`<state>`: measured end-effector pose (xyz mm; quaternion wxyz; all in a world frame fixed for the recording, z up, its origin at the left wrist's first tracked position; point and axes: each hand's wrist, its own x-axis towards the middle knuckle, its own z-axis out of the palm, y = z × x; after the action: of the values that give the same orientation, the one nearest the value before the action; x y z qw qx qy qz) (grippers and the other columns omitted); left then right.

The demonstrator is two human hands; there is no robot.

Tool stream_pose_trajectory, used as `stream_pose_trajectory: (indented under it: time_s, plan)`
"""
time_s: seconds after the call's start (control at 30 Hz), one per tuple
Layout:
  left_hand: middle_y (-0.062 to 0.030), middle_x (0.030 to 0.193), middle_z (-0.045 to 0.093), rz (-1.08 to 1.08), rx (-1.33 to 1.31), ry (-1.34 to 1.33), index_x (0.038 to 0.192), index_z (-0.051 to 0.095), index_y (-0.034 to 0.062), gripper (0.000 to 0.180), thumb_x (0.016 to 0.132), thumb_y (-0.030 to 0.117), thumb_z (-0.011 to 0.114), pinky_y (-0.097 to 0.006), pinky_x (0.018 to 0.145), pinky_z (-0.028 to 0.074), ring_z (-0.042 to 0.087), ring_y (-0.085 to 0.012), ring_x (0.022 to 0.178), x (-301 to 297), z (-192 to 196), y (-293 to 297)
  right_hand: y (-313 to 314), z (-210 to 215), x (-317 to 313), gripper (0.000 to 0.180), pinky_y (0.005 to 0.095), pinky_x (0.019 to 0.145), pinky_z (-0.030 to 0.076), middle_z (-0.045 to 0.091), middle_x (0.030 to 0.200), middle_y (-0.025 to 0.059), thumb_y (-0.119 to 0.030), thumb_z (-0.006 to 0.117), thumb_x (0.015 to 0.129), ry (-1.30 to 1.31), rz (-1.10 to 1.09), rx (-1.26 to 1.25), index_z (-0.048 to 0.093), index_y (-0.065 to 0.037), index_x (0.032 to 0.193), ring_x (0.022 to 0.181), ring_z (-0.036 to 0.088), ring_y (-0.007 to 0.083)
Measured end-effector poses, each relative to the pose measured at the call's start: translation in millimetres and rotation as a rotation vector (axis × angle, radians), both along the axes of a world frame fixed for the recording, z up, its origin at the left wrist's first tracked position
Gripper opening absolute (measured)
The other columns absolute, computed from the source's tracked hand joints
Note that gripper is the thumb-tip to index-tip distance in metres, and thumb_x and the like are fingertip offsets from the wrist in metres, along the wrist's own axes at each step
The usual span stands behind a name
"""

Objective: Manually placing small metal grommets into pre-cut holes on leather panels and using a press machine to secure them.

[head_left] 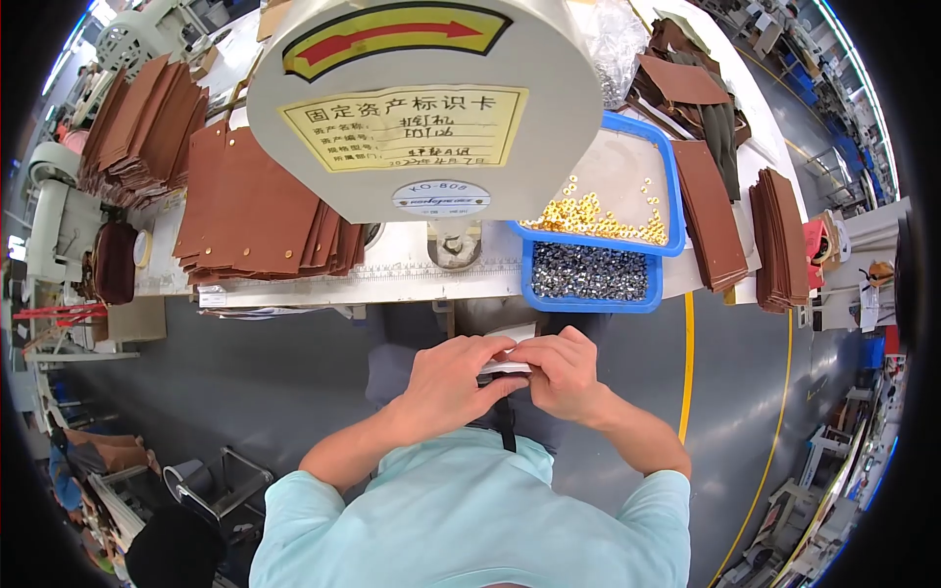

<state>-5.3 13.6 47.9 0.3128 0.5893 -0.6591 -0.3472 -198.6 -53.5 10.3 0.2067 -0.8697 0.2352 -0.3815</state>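
My left hand (447,376) and my right hand (561,370) meet in front of my waist, over my lap and short of the table's edge. Between them they grip a small white flat piece (522,333), perhaps folded paper or a thin packet; the fingers hide much of it, so its kind is unclear. Both thumbs and forefingers are closed on it. Just below, a black strap (508,426) runs down against my light blue shirt. Ahead of the hands, the pale press machine (431,127) stands over the worktable (421,284), its lower tool (454,245) partly hidden.
On the table's right, a blue tray (674,186) of gold-coloured rings overlaps a blue bin (588,306) of dark metal pieces. Brown sheets lie in stacks at left (245,201) and right (779,240). A metal-framed cart (230,480) stands on the floor behind left.
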Motion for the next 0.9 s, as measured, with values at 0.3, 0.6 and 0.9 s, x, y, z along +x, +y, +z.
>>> stream_pose_trajectory:
  time_s: [0.3, 0.6, 0.9]
  plan:
    - [-0.0082, 0.101, 0.075, -0.007, -0.022, 0.025, 0.12, 0.071, 0.0073, 0.034, 0.087, 0.014, 0.077, -0.033, 0.075, 0.057, 0.071, -0.0233, 0.086, 17, -2, 0, -30, 38, -15, 0.036, 0.0305, 0.062, 0.054, 0.074, 0.092, 0.0104, -0.02, 0.086, 0.079, 0.093, 0.123, 0.502, 0.073, -0.005, 0.11, 0.07, 0.069, 0.0195]
    - [-0.0101, 0.102, 0.072, 0.433, -0.036, 0.968, 0.114, 0.058, 0.0014, 0.024, 0.093, -0.004, 0.068, -0.028, 0.083, 0.056, 0.067, -0.0121, 0.092, 37, -12, 22, -172, 41, -74, 0.024, 0.0326, 0.069, 0.057, 0.076, 0.085, 0.0132, -0.012, 0.078, 0.083, 0.191, -0.477, 0.501, 0.076, -0.002, 0.105, 0.073, 0.072, 0.0189]
    - [-0.0093, 0.103, 0.07, 0.572, 0.105, 1.14, 0.113, 0.059, 0.0016, 0.032, 0.087, -0.009, 0.072, -0.026, 0.078, 0.057, 0.068, -0.0143, 0.092, 28, -45, 41, -191, 24, -43, 0.016, 0.0346, 0.069, 0.057, 0.075, 0.077, 0.0154, -0.012, 0.075, 0.08, 0.447, -0.468, 0.382, 0.078, 0.0, 0.09, 0.07, 0.073, 0.0237]
